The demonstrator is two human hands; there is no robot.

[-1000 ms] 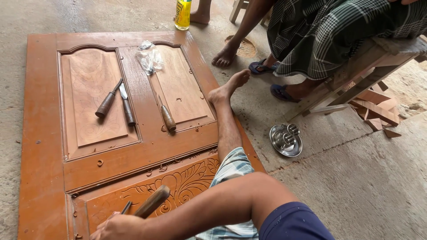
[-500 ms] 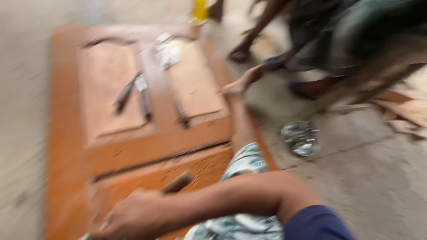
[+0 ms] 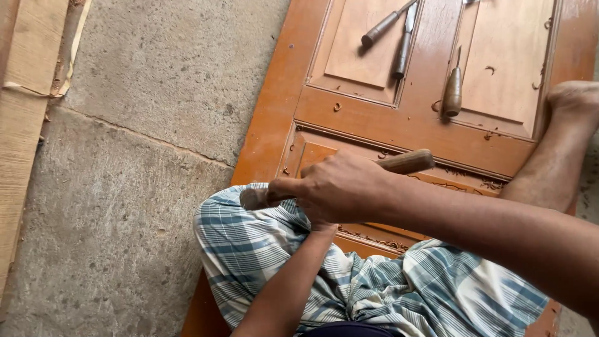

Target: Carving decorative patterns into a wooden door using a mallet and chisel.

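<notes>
The right hand is closed around a wooden mallet, held above the carved lower panel of the door that lies flat on the floor. The left hand is hidden under the right, so its grip cannot be told. Three chisels rest on the door's upper panels, near a bare foot.

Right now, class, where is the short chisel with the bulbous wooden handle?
In the head view, the short chisel lies upper right on the wooden door, between the two raised panels, right of two longer tools and left of the bare foot.
</notes>
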